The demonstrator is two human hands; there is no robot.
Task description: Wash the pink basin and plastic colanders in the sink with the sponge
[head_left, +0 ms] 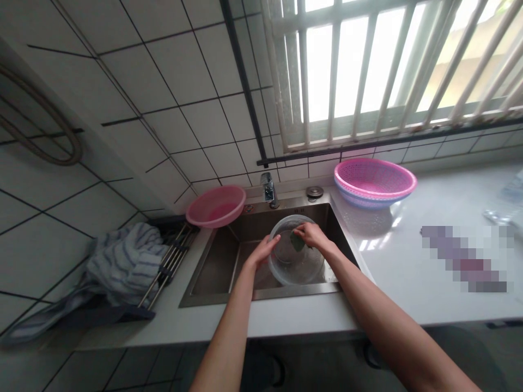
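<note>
A bowl sits in the sink — behind it, at the far rim, the faucet, between a basin at left and a strainer at right. Nested baskets stand on the countertop right of the sink; left of it, a rack — then a cloth.

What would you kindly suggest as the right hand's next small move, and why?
Perhaps lower the green leaf further into the bowl: the right hand pinches it within the bowl's outline, while the left hand holds the rim.
</note>
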